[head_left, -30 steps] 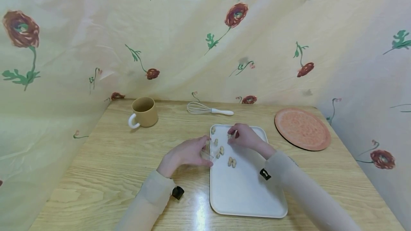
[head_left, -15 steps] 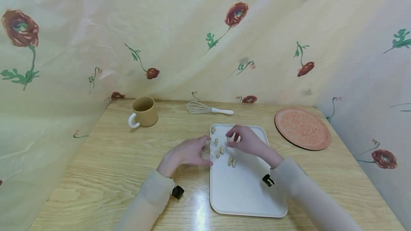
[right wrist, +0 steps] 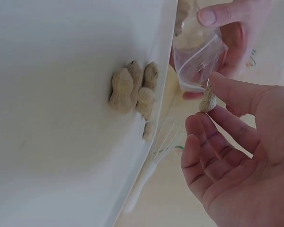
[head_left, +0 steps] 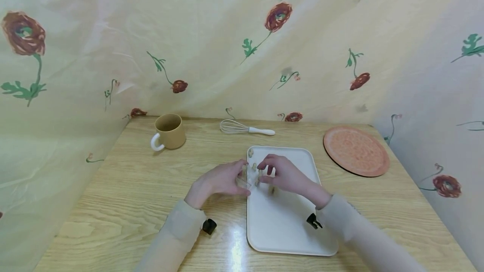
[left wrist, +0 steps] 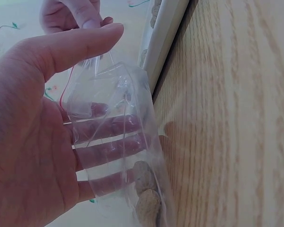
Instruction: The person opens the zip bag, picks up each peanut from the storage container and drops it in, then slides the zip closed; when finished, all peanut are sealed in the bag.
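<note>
My left hand (head_left: 221, 179) holds a clear zip bag (left wrist: 109, 118) at the left edge of the white tray (head_left: 289, 230). In the left wrist view, fingers show through the plastic and the thumb lies across near its mouth. Peanuts in shells (left wrist: 147, 203) sit low in the bag. Between thumb and fingertip my right hand (head_left: 287, 174) pinches a single peanut (right wrist: 208, 100), close to the bag's mouth in the right wrist view. Several other peanuts (right wrist: 121, 90) lie on the tray, partly hidden by the right hand in the head view.
Behind the tray lies a whisk (head_left: 249, 129) with a white handle. A tan mug (head_left: 172, 132) with a white handle stands at the back left of the wooden table (head_left: 124, 205). A round pinkish board (head_left: 356, 151) lies at the right.
My right hand has lifted a peanut from the tray and moved left and toward me, up to the bag. The left hand stays in place with the bag.
</note>
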Available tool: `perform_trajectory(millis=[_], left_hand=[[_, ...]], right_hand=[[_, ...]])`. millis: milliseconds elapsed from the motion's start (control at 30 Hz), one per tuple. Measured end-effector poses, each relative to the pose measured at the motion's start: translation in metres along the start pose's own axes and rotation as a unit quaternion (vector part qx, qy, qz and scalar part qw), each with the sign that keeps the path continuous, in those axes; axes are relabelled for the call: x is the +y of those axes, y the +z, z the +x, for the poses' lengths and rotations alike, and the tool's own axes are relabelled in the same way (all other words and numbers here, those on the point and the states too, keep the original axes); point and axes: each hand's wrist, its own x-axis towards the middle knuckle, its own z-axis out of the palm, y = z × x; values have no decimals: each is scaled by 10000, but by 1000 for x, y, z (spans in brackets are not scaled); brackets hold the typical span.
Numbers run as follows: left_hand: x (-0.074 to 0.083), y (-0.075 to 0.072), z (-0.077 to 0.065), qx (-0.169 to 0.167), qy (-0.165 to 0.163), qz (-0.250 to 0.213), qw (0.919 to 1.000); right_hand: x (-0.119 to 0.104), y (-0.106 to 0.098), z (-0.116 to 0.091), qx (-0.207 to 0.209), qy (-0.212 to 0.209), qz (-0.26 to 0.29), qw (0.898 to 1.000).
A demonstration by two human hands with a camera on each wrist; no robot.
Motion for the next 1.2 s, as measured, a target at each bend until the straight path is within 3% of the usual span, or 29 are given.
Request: perform_trajectory(millis=[267, 1200], left_hand=[[-1, 0, 0, 27, 90, -24, 10000], [0, -1, -1, -19, 35, 0, 10000]], right_hand=[[-9, 6, 5, -73, -181, -57, 9998], [-11, 11, 5, -320, -33, 12, 9995]])
